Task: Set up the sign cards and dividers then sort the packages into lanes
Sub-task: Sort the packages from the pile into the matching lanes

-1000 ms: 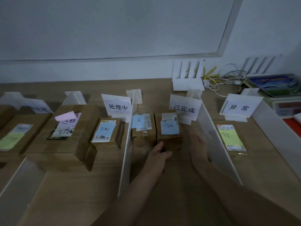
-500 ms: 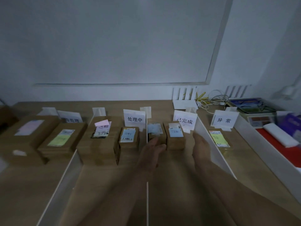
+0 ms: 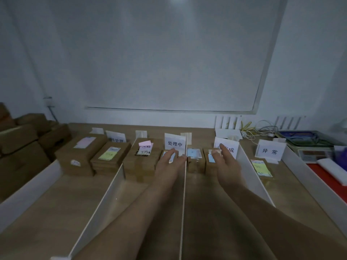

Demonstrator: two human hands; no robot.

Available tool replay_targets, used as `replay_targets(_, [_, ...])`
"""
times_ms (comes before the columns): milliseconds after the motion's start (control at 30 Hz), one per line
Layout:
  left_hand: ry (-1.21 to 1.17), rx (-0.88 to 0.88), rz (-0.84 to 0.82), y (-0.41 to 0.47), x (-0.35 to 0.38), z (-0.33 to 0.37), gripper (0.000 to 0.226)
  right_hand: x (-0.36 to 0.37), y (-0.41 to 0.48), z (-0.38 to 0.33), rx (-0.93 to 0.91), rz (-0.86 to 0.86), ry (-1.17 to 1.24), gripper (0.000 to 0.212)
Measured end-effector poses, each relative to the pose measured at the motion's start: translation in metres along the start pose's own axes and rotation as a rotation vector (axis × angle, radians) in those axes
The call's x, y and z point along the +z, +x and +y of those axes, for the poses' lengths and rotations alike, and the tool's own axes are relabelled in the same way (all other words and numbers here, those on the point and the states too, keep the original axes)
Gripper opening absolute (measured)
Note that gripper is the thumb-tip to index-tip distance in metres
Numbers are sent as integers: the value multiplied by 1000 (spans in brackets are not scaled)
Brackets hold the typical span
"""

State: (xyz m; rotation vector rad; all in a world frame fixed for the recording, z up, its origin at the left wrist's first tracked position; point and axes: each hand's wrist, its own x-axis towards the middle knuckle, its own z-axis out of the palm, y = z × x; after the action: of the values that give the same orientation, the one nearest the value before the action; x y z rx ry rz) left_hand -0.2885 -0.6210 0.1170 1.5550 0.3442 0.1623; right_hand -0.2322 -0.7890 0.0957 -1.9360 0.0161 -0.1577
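Wooden table [image 3: 47, 212]. Left hand [image 3: 169, 164] left of centre divider [image 3: 183, 212], right hand [image 3: 226, 165] right of it; both loose-fingered, empty. Best: nudge small packages [image 3: 196, 163] square, sparing divider.

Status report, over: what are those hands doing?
Left hand open, empty, beside the centre divider. Right hand open, empty, before a sign card. Packages lie in lanes; nothing blocking.
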Motion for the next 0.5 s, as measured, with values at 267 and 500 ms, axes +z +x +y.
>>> replay_targets(267, [217,193,42,-54,-49,6,63,1,-75,-53,-177,-181,-123,55])
replay_targets(500, [460,263,189,-72,-138,4,70,78,-96,-77,-327,-221,-161,65])
